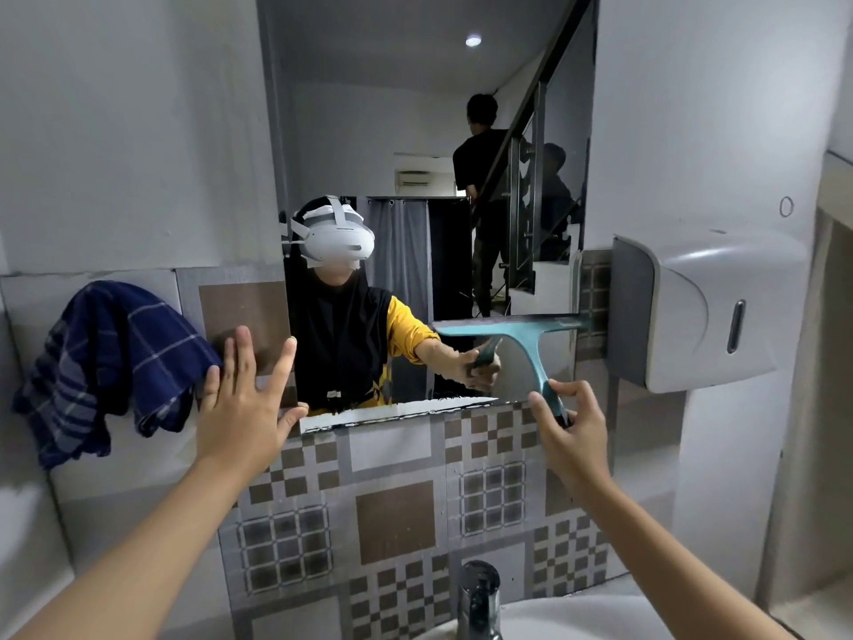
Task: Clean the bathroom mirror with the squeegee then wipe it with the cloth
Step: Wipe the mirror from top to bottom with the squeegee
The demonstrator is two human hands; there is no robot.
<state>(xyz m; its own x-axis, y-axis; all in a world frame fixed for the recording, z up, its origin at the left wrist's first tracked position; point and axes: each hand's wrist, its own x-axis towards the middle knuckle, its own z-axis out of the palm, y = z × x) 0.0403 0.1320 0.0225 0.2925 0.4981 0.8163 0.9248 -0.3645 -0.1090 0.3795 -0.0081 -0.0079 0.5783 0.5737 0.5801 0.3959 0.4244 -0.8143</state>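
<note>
The tall wall mirror (415,131) hangs above the tiled wall. A teal squeegee (521,332) has its blade lying across the mirror's lower right part, near the right edge. My right hand (572,429) grips the squeegee's handle from below. A dark blue checked cloth (111,358) hangs on the wall left of the mirror. My left hand (244,399) is flat with fingers spread, against the tiles at the mirror's lower left corner, its little finger next to the cloth.
A white wall dispenser (711,311) sticks out just right of the mirror, close to the squeegee's blade end. A chrome tap (477,598) and a white basin (577,621) lie below. The mirror reflects another person standing by stairs.
</note>
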